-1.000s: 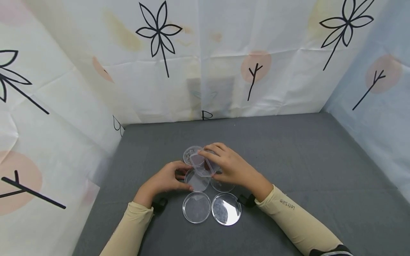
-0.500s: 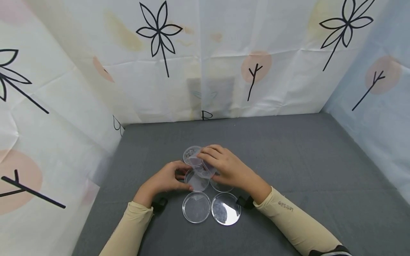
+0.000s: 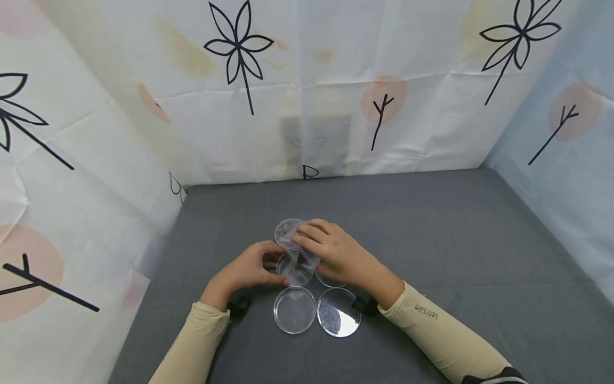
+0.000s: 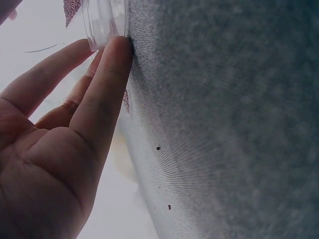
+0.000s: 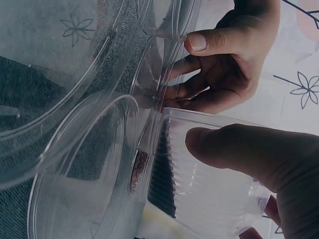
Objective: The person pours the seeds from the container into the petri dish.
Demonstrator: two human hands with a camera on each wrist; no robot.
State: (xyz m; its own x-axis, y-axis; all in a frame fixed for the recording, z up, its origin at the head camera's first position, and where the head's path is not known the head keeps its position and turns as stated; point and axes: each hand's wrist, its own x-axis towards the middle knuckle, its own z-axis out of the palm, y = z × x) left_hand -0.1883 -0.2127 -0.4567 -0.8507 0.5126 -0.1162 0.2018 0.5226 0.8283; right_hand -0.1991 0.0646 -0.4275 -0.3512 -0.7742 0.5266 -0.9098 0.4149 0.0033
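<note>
Head view: a person's two bare hands work over a group of round clear dishes on a grey worktop (image 3: 431,229). The right hand (image 3: 333,253) has a clear box (image 5: 214,194) in its grip, thumb along one side, tilted above the middle-left dish (image 3: 297,276). The left hand (image 3: 247,266) grasps that dish, thumb on its near edge and fingers on its far edge. Small specks show in it and in the far dish (image 3: 286,228) just beyond. The near-left dish (image 3: 295,310) and near-right dish (image 3: 336,306) lie side by side; a middle-right dish (image 3: 328,282) is partly hidden by the right hand. Whether anything is falling from the box cannot be told.

The step in hand looks like pouring into the middle-left dish. The next move seems to call for small, controlled tipping, with the dish held steady so nothing spills.
</note>
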